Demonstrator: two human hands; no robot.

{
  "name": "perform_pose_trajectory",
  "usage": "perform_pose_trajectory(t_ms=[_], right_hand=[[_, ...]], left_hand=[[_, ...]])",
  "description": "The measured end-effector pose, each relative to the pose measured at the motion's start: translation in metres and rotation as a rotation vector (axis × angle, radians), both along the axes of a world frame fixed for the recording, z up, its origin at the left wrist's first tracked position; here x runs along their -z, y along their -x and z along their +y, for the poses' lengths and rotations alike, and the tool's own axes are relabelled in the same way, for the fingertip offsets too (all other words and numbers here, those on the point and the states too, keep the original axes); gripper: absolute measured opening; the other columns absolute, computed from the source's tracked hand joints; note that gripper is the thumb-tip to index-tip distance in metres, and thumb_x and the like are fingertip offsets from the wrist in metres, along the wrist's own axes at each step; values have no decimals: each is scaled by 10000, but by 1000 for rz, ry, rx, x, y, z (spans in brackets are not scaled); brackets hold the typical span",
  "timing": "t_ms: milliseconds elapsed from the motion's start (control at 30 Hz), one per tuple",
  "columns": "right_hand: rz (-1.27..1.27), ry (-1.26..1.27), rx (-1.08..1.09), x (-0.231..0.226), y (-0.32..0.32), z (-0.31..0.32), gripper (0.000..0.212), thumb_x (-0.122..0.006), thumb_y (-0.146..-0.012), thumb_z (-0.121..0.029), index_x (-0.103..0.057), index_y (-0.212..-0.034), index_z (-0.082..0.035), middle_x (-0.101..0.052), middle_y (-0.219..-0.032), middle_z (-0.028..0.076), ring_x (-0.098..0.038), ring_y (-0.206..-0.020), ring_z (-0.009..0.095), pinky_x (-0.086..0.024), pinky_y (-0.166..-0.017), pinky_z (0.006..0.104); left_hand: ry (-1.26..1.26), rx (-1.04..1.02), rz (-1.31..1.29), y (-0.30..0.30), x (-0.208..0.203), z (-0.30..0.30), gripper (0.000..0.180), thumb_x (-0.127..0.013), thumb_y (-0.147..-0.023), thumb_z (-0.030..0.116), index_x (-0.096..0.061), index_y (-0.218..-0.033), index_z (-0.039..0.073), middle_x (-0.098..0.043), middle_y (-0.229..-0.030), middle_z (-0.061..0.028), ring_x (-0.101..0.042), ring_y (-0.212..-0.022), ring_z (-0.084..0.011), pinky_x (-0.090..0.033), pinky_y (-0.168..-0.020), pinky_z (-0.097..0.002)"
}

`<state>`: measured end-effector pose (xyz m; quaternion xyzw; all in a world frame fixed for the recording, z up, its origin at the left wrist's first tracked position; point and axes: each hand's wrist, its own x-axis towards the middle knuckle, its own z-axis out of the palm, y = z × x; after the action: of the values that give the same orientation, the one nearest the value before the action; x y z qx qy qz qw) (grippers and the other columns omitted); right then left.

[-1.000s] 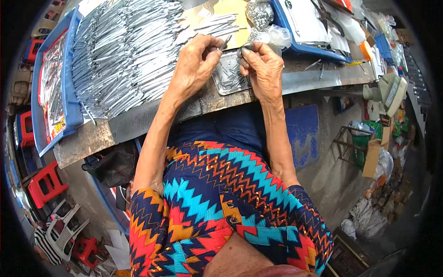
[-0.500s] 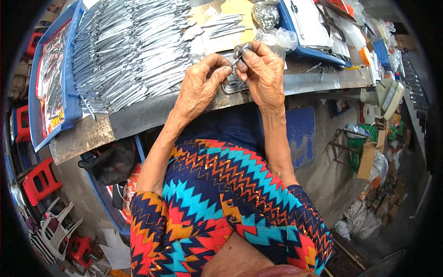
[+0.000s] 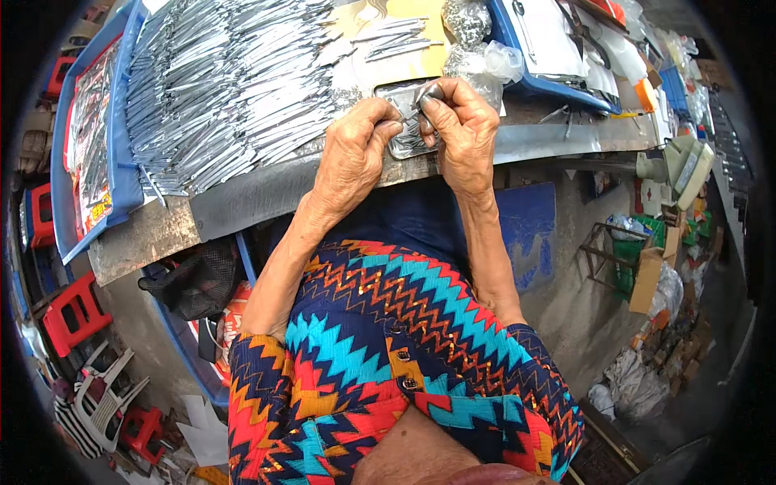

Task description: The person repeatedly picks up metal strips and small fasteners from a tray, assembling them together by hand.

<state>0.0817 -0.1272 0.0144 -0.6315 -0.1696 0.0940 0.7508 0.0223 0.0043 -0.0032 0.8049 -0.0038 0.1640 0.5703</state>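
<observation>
Over the near edge of the bench, my left hand (image 3: 356,149) is closed with thumb and forefinger pressed together. What sits in that pinch, if anything, is too small to make out. My right hand (image 3: 465,125), just beside it, pinches a small dark metal piece (image 3: 431,94) between thumb and fingers. Under the fingertips lies a small shallow tray (image 3: 402,152) of little grey metal parts, partly covered by my right hand. To the left spreads a broad pile of thin silvery metal strips (image 3: 234,89).
Several loose strips lie on a yellow sheet (image 3: 420,61) beyond my hands. A blue tray (image 3: 129,174) stands at the left, another blue tray (image 3: 558,93) at the right. Clear plastic bags (image 3: 501,61) sit between sheet and right tray. Red stools (image 3: 77,314) are on the floor.
My hands have drawn slightly apart above the small tray, showing more of it. The thin dark piece that spanned both hands' fingertips no longer shows between them.
</observation>
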Motion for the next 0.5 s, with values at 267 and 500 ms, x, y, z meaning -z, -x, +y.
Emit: perform_pose_trajectory(t_ms=[267, 500], right_hand=[[15, -54, 71, 7, 8, -6, 42, -566, -827, -24, -554, -816, 15, -532, -659, 5, -480, -555, 50, -385, -486, 185], [75, -101, 75, 11, 16, -4, 23, -570, -822, -13, -560, -826, 7, -541, -683, 6, -477, -553, 51, -379, -498, 179]], left_hand=[[161, 47, 111, 3, -2, -9, 43, -560, -816, 26, -548, -827, -14, -506, -674, -24, -465, -647, -95, -401, -609, -242], [-16, 12, -18, 5, -2, -8, 38, -555, -807, 21, -553, -826, -12, -530, -659, -83, -493, -628, -125, -414, -592, -272]])
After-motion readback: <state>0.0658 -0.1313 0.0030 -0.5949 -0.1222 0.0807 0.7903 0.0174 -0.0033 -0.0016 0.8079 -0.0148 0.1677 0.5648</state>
